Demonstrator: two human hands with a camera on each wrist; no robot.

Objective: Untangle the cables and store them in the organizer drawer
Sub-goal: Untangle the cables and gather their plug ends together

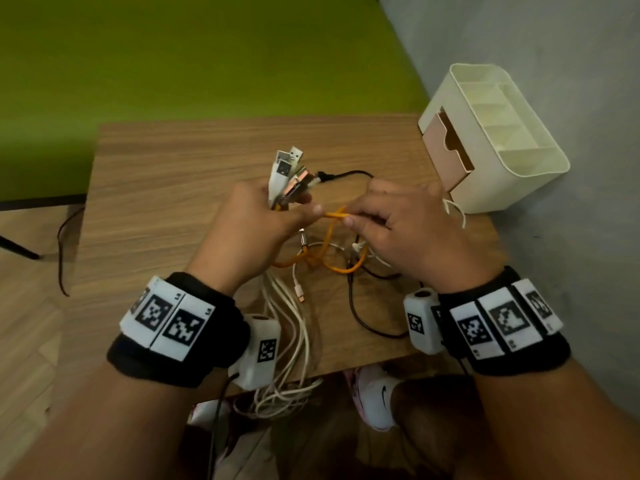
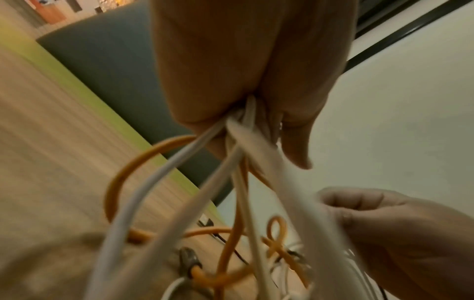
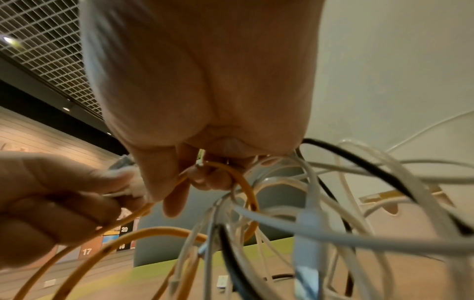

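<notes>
My left hand [image 1: 263, 216] grips a bundle of cable ends, its USB plugs [image 1: 289, 168] sticking up above the fist. White cables [image 2: 179, 172] run down out of that fist in the left wrist view. My right hand [image 1: 398, 220] pinches a loop of the orange cable [image 1: 334, 214] just right of the left thumb; the right wrist view shows the orange cable [image 3: 241, 180] curled under its fingers. Below both hands hangs a tangle of orange, white and black cables [image 1: 329, 261] over the wooden table [image 1: 173, 188]. The cream organizer [image 1: 502, 133] stands at the right with its pink drawer [image 1: 446, 150] pulled out.
White cables [image 1: 287, 341] trail off the table's near edge toward the floor. A black cable [image 1: 367, 323] loops on the table near my right wrist. A grey wall runs close behind the organizer. Green floor lies beyond the table. A shoe [image 1: 377, 396] shows below.
</notes>
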